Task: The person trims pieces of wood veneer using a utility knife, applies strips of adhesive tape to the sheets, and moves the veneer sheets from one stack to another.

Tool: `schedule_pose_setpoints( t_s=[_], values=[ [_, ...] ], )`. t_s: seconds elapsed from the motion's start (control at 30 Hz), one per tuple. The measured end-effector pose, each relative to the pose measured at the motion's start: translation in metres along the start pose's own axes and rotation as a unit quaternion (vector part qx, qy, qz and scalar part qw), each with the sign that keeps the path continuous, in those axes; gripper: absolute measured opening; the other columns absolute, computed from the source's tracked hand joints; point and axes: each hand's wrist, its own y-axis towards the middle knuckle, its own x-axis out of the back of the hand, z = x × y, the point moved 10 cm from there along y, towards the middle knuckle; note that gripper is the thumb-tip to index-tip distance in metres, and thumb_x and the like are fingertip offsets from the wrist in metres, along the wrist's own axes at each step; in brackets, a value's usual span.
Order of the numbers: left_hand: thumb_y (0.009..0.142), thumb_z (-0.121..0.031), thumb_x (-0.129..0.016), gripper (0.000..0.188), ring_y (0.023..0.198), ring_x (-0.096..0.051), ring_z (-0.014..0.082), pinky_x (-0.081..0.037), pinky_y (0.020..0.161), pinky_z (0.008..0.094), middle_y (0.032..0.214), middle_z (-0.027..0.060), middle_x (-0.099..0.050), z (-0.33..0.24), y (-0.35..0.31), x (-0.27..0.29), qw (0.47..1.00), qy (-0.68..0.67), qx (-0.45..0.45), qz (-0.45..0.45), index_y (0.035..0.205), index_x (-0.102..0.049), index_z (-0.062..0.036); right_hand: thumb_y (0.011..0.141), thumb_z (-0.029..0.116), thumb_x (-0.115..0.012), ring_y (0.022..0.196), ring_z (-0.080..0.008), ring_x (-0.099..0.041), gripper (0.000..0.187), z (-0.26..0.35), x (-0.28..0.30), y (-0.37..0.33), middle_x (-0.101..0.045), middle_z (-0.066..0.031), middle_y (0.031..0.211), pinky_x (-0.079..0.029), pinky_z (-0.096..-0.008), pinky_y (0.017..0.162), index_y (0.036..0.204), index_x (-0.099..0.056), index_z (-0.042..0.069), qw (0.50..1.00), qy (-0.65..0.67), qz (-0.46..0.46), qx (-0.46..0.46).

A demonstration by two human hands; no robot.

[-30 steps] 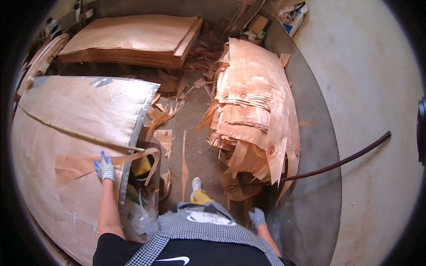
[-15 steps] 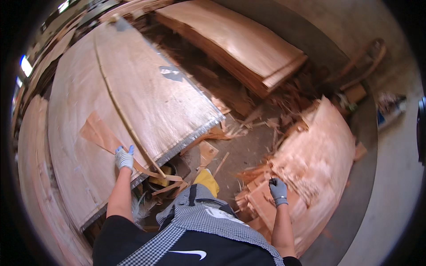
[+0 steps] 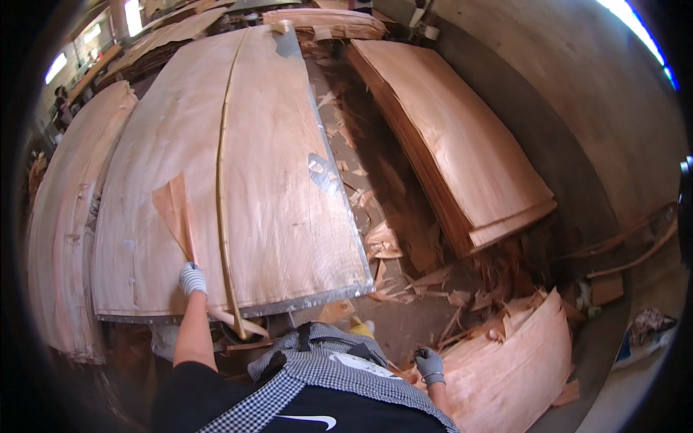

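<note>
My left hand (image 3: 192,279), in a pale striped glove, is closed on a torn reddish-brown veneer strip (image 3: 175,209). The strip narrows toward the fingers and fans out above them, over a wide pale wood veneer sheet (image 3: 281,216). To the right of that hand a long thin bamboo pole (image 3: 222,173) lies along the sheet, its near end past the metal-lined front edge. My right hand (image 3: 429,364), in a grey glove, is closed low on the right, beside a heap of loose veneer (image 3: 498,368). Something small and dark shows at its fingertips, too small to name.
A tall stack of veneer sheets (image 3: 462,144) stands to the right, beyond a gap strewn with torn scraps (image 3: 382,242). Another veneer stack (image 3: 65,231) lies along the left. A concrete wall (image 3: 563,72) rises on the far right, with a bent wooden frame (image 3: 635,245) near it.
The view has swung up and to the right. My left hand, with thumb apart before, is now closed around the strip, which looks more folded. The right hand is closer to my body.
</note>
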Motion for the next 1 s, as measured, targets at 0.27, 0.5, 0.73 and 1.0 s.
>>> schedule_pose_setpoints(
  t_s=[0.27,0.5,0.73,1.0],
  values=[
    [0.094,-0.014,-0.051,0.026,0.093,-0.067,0.0296,-0.05,0.085,0.0385,0.106,0.0203,-0.067,-0.13,-0.073,0.103,0.961,-0.213,-0.112,-0.138,0.111,-0.066,-0.0012,0.083,0.028,-0.064,0.089,-0.0365,-0.065,0.027,0.09,0.043,0.184,-0.067,-0.0195,0.093,-0.052,-0.0413,0.077,0.096,-0.068,0.005,0.974,-0.097,0.087,0.186],
    [0.088,-0.012,-0.054,0.029,0.083,-0.064,0.0361,-0.051,0.08,0.043,0.095,0.0216,-0.066,-0.33,-0.215,0.072,0.977,-0.065,-0.199,0.025,0.115,-0.065,-0.0062,0.085,0.029,-0.06,0.091,-0.0393,-0.063,0.026,0.152,0.09,0.319,-0.066,-0.0204,0.095,-0.05,-0.0453,0.077,0.097,-0.065,0.007,0.932,-0.152,0.171,0.28],
    [0.088,-0.018,-0.053,0.029,0.089,-0.064,0.0374,-0.051,0.081,0.0438,0.1,0.0203,-0.066,-0.38,-0.311,0.068,0.966,-0.094,-0.202,0.129,0.112,-0.066,-0.0061,0.086,0.029,-0.061,0.092,-0.037,-0.064,0.028,0.247,0.058,0.333,-0.067,-0.0191,0.098,-0.051,-0.0402,0.078,0.105,-0.066,0.009,0.881,-0.022,0.293,0.372],
    [0.088,-0.016,-0.05,0.031,0.093,-0.063,0.036,-0.049,0.083,0.0448,0.104,0.0195,-0.066,-0.176,-0.321,0.181,0.995,-0.053,-0.01,-0.078,0.114,-0.064,-0.0035,0.088,0.03,-0.061,0.08,-0.0326,-0.068,0.027,0.308,-0.043,0.204,-0.069,-0.0169,0.09,-0.053,-0.0387,0.073,0.105,-0.069,0.01,0.778,-0.073,0.383,0.493]
  ],
)
